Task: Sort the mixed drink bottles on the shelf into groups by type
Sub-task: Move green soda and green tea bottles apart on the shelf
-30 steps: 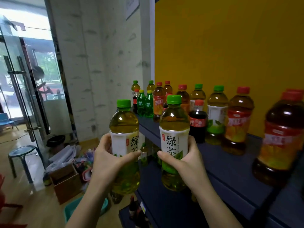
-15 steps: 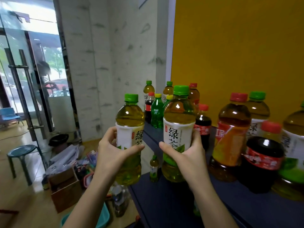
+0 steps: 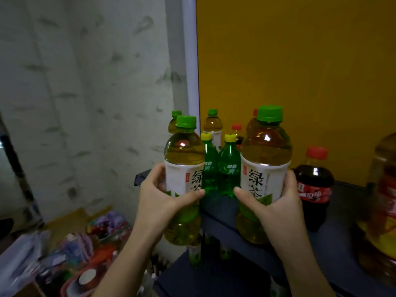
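My left hand (image 3: 159, 198) grips a green tea bottle (image 3: 184, 155) with a green cap and white label, held in the air off the shelf's left end. My right hand (image 3: 276, 203) grips a second, identical green tea bottle (image 3: 265, 151) above the dark blue shelf (image 3: 342, 239). Between them, at the shelf's far left end, stand two small green soda bottles with yellow caps (image 3: 229, 168) and, behind those, two more green tea bottles (image 3: 212, 125).
A cola bottle with a red cap (image 3: 314, 185) stands just right of my right hand. A large red-labelled tea bottle (image 3: 383, 200) sits at the right edge. A lower shelf (image 3: 205, 275) holds small bottles. Clutter and boxes (image 3: 70, 254) cover the floor at left.
I have moved left along the shelf with both bottles held. The far-left group of bottles is now close, and most red-capped bottles have passed out of view to the right.
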Tool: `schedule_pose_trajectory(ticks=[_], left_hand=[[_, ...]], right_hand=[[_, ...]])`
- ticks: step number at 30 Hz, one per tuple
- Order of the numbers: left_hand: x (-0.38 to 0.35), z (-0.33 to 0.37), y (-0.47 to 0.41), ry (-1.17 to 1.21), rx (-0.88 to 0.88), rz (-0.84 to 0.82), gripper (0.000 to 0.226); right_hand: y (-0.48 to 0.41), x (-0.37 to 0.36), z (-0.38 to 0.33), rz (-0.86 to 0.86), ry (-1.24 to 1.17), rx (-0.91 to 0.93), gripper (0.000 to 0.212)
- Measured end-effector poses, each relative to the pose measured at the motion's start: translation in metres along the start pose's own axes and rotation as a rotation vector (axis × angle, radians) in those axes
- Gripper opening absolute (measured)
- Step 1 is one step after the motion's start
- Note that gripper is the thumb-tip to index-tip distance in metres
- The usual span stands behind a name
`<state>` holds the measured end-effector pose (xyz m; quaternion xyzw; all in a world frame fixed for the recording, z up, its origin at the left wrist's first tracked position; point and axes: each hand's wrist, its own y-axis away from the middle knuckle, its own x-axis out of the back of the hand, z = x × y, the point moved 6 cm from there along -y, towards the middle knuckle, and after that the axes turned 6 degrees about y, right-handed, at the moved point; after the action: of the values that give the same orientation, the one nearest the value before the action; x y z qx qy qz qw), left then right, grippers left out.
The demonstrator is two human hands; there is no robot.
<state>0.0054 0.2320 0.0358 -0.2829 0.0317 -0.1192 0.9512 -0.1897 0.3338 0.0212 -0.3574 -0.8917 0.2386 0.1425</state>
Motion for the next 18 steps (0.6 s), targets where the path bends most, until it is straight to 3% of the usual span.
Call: schedule_pose_trajectory(ticks=[15,18], left_hand=[[0.017,-0.07,-0.092,0.15,-0.008,-0.063,0.07],[0.024,-0.083,-0.106,0.152,0.009,-0.056,0.06]], right_hand=[[-0.032,-0.042,0.041,0.123,0.209,-0.01,0.059],[-0.031,-0.041,0.04,0.172,0.229,-0.035,0.058]])
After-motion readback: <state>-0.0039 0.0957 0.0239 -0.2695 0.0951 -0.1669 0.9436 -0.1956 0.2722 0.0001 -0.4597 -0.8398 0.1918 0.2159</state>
